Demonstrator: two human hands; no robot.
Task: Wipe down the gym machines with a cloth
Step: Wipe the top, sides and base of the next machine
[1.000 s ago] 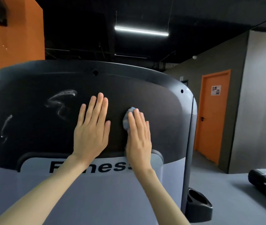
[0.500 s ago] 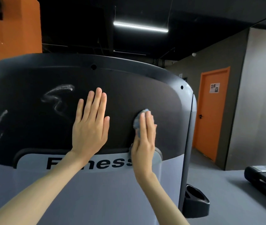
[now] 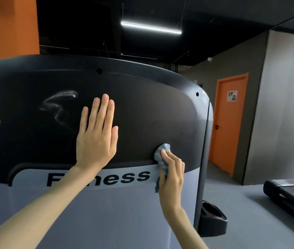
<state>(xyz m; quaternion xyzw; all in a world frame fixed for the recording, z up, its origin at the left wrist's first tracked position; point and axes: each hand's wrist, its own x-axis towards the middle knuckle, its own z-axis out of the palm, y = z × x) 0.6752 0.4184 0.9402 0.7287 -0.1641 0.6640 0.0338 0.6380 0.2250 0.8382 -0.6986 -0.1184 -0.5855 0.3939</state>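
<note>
The back of a gym machine fills the view, with a dark upper panel [image 3: 142,108] over a grey lower cover [image 3: 106,212] lettered "Fitness". White smears [image 3: 60,101] mark the dark panel at the left. My left hand [image 3: 97,135] lies flat on the dark panel, fingers straight and pointing up. My right hand [image 3: 172,175] holds a crumpled blue cloth [image 3: 161,152] with curled fingers and presses it where the dark panel meets the grey cover, near the right edge.
A black cup holder [image 3: 212,218] juts out at the machine's lower right. Another dark machine [image 3: 289,196] stands on the grey floor at the far right. An orange door [image 3: 228,123] is in the grey wall behind, and an orange pillar [image 3: 9,27] rises at the upper left.
My right hand has slid the cloth down and to the right across the dark panel to its lower edge, its fingers curling. My left hand has stayed flat in place.
</note>
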